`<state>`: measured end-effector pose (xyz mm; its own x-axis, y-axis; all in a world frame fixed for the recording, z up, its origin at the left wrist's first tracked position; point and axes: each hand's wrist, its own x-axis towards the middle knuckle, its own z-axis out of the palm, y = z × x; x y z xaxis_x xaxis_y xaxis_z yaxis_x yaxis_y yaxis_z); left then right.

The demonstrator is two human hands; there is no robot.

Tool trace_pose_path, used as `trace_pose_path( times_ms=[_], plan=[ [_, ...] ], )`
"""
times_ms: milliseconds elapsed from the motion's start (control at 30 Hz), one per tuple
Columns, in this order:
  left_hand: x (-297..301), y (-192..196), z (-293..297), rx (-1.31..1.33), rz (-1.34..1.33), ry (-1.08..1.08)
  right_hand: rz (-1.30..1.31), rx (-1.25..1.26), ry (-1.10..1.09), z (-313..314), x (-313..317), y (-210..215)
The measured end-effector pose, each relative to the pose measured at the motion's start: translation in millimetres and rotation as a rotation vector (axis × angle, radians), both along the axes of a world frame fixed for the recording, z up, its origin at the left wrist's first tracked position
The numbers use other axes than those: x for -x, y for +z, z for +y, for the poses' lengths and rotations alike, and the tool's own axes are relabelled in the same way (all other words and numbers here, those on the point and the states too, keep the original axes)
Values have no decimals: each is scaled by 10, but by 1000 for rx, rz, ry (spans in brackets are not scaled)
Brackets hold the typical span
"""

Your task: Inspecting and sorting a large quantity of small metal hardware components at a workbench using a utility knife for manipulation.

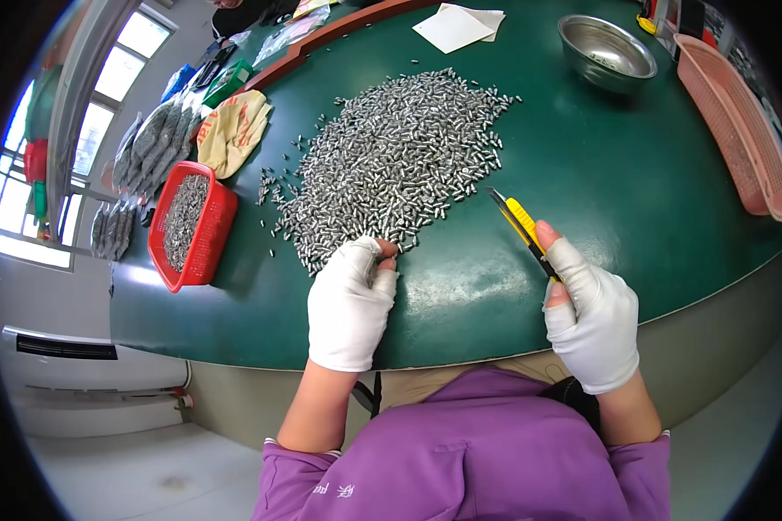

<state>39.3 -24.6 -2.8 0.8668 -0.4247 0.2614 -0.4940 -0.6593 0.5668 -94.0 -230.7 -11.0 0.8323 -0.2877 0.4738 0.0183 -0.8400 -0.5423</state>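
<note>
A broad heap of small silvery metal pins [400, 148] covers the middle of the green table [495, 304]. At the heap's near edge is my left hand [352, 300], in a white fingerless glove. Its thumb and fingers are pinched together; whatever is between the tips is too small to make out. My right hand [593, 313], gloved the same way, grips a yellow and black utility knife [521, 221]. The knife's blade end points up and to the left, just right of the heap and apart from it.
A red plastic basket [222, 217] of small metal parts stands on the left, near a beige cloth bag [235, 130] and grey bags [161, 143]. White paper [452, 30] lies at the back. A metal bowl [608, 52] and pink basket [738, 130] are on the right.
</note>
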Motion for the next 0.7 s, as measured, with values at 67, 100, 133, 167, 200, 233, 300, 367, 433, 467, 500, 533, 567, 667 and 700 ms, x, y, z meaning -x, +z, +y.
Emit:
trace_pose_path(
  times_ms=[67,100,133,167,200,233,300,367,433,467,500,533,567,667,700],
  plan=[
    [19,39,-3,-1,200,77,-2,4,2,-7,-4,-5],
    [27,55,12,-1,201,79,-4,9,4,-8,-8,-7],
    [39,76,41,84,274,65,-4,8,4,-7,-8,-13],
    [48,88,78,171,347,50,-17,-1,-16,-3,-9,-24],
    [54,90,121,379,453,1,-30,-10,-37,1,-12,-37],
    [75,204,211,599,763,-88,-26,5,-81,-2,-7,-59],
    [-28,78,387,1107,1141,-350,5,40,-137,-14,-24,-40],
    [24,190,268,1271,1365,-162,63,246,-232,-79,-58,-34],
    [-19,50,329,1389,1507,-294,137,293,-301,-116,-85,16],
    [11,39,307,1424,1526,-272,148,337,-319,-140,-97,38],
    [21,19,317,1447,1538,-265,160,332,-320,-144,-109,33],
    [36,16,299,1451,1541,-270,161,338,-322,-145,-123,36],
    [54,19,278,1449,1513,-272,132,382,-309,-148,-134,41],
    [73,-1,262,1422,1451,-281,60,393,-167,-86,-206,194],
    [76,-9,263,1393,1420,-285,3,347,-56,-30,-233,259]
  ],
)
